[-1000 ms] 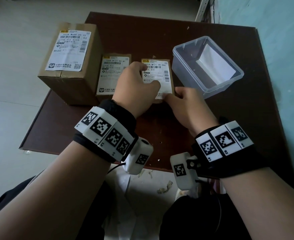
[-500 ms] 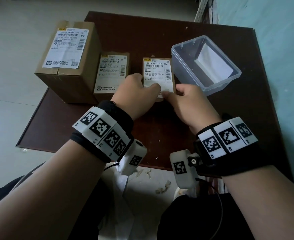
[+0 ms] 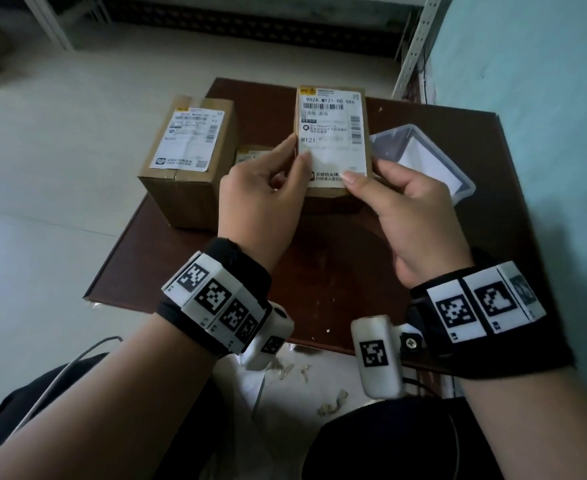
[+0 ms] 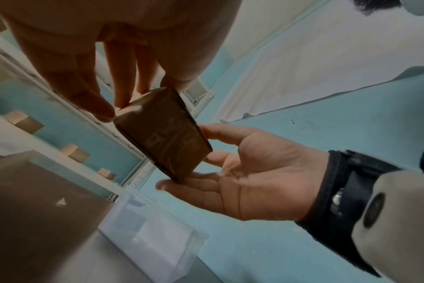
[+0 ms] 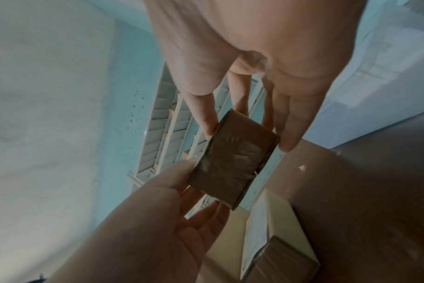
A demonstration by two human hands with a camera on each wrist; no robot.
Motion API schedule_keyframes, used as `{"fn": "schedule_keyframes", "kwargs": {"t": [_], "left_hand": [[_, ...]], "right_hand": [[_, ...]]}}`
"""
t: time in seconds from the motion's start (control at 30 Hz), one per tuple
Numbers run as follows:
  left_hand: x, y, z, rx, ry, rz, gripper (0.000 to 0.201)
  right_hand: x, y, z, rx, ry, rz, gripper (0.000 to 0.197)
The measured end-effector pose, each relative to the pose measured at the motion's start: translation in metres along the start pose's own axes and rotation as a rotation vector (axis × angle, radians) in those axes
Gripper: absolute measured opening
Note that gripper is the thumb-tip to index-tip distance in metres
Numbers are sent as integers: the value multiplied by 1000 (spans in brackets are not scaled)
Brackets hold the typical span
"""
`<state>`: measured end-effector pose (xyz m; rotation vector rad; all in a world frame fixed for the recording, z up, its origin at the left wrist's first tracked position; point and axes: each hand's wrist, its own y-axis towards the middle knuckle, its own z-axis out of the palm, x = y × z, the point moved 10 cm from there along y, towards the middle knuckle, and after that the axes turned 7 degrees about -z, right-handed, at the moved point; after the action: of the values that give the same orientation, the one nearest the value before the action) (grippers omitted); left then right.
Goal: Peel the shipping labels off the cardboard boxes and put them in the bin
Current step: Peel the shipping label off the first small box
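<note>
I hold a small cardboard box (image 3: 330, 199) up above the brown table (image 3: 319, 271), its white shipping label (image 3: 333, 133) facing me. My left hand (image 3: 295, 154) grips the box's left edge, thumb on the label. My right hand (image 3: 364, 174) grips the lower right corner, thumb tip on the label's bottom edge. From below, the box's taped underside (image 4: 165, 134) shows between the left fingers (image 4: 104, 111) and the right palm (image 4: 254, 181). The right wrist view shows the same box (image 5: 232, 162) held between both hands. The clear plastic bin (image 3: 434, 161) sits right of the box.
A large labelled box (image 3: 188, 157) stands at the table's left edge. A second small labelled box (image 3: 250, 154) is mostly hidden behind my left hand. A teal wall (image 3: 544, 116) runs along the right. Metal shelving (image 5: 162, 134) stands beyond the table.
The small box lay flat on the table with both hands at its near edge. Now both hands have lifted it off the table and tilted its label toward me.
</note>
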<state>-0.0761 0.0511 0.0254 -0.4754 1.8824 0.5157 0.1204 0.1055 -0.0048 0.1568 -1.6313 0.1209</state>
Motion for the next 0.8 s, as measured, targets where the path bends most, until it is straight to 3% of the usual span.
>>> {"fn": "schedule_keyframes", "kwargs": {"t": [0.37, 0.8], "left_hand": [[4, -15, -24, 1, -22, -53, 36], [14, -11, -3, 95, 136, 1, 28]], "right_hand": [[1, -38, 23, -121, 91, 19, 61], [0, -34, 20, -58, -29, -23, 52]]}}
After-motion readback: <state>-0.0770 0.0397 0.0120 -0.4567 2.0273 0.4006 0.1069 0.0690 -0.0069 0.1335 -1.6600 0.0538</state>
